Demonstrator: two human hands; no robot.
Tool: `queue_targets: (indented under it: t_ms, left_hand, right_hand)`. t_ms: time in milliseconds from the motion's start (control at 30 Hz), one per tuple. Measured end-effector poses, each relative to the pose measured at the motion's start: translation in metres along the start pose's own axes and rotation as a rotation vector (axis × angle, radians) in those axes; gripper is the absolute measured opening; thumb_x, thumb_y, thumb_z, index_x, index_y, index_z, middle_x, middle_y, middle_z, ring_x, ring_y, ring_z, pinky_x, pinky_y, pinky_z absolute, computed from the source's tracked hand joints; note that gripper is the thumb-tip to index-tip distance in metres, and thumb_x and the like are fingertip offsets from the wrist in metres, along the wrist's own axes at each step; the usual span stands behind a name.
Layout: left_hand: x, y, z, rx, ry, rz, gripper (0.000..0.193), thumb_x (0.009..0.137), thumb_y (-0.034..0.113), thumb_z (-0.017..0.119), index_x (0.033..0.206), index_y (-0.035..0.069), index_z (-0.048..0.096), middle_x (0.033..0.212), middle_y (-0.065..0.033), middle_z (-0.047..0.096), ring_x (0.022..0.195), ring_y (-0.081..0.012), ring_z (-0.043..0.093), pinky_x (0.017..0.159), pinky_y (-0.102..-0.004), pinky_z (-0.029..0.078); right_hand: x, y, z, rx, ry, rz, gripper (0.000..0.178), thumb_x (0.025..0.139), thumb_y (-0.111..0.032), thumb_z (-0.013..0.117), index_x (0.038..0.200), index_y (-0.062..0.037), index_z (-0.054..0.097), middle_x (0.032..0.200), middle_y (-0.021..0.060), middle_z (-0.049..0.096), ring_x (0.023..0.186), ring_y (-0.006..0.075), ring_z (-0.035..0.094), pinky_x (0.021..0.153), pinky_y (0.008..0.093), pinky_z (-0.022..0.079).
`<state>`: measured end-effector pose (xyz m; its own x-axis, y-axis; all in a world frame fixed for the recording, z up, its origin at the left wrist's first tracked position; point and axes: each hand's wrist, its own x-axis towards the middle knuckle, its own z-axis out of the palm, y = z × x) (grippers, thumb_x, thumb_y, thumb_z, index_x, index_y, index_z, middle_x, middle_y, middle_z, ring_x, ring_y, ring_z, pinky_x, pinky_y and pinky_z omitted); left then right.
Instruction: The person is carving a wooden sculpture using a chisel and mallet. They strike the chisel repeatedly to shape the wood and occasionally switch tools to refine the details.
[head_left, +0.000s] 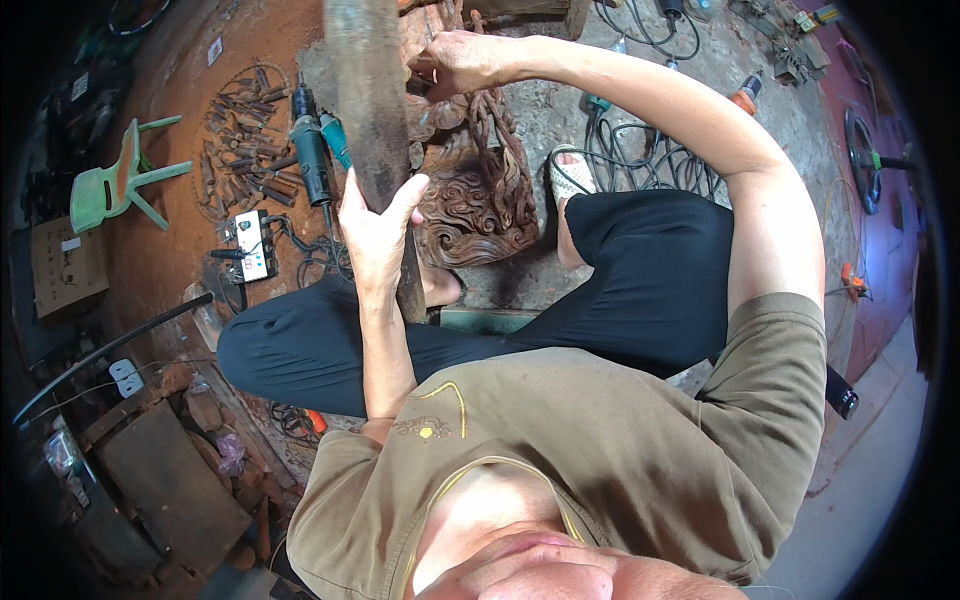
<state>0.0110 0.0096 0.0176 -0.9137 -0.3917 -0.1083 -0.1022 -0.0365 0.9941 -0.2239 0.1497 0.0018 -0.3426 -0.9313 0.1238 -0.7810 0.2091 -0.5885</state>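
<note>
My left hand is wrapped against a long, worn wooden board, thumb on its right side and fingers on its left. The board runs from the top edge down toward my lap. Beyond it, at the top, my right hand is bent closed over the upper part of a reddish-brown wood carving. Whatever its fingertips hold, if anything, is hidden. Deep swirls and twisted strands cover the carving, which lies on the floor between my feet.
Left of the board are teal rotary power tools, a pile of chisels, a white power strip and a green plastic stool. Coiled black cables and an orange-tipped tool lie at the right. Wood pieces crowd the lower left.
</note>
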Motion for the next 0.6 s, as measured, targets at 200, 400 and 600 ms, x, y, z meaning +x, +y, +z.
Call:
queue_targets:
  t_ms: [200, 400, 600]
  left_hand:
    - [-0.002, -0.002, -0.003, -0.007, -0.005, 0.010, 0.046, 0.085, 0.006, 0.083, 0.125, 0.001, 0.061, 0.090, -0.0031, 0.069, 0.063, -0.0082, 0.059, 0.057, -0.0230, 0.049]
    - [-0.003, 0.020, -0.012, 0.108, -0.065, -0.063, 0.044, 0.086, 0.008, 0.082, 0.125, 0.002, 0.062, 0.091, -0.0023, 0.068, 0.064, -0.0060, 0.058, 0.056, -0.0202, 0.048]
    - [0.001, 0.061, -0.048, 0.170, -0.156, -0.027, 0.036, 0.086, 0.008, 0.081, 0.116, 0.000, 0.062, 0.085, -0.0039, 0.067, 0.062, -0.0084, 0.060, 0.058, -0.0227, 0.049]
  right_hand:
    - [0.000, -0.001, 0.000, 0.011, -0.010, 0.019, 0.034, 0.086, -0.027, 0.078, 0.100, 0.0004, 0.063, 0.080, 0.0199, 0.064, 0.080, 0.0356, 0.065, 0.073, 0.0460, 0.049]
    - [-0.001, -0.002, 0.000, 0.047, 0.007, -0.011, 0.033, 0.086, -0.027, 0.080, 0.093, 0.0005, 0.062, 0.076, 0.0208, 0.064, 0.075, 0.0357, 0.066, 0.070, 0.0468, 0.048]
    - [-0.001, 0.009, 0.008, 0.030, 0.011, 0.035, 0.034, 0.085, -0.026, 0.079, 0.106, -0.0021, 0.066, 0.088, 0.0164, 0.070, 0.086, 0.0311, 0.069, 0.077, 0.0439, 0.052]
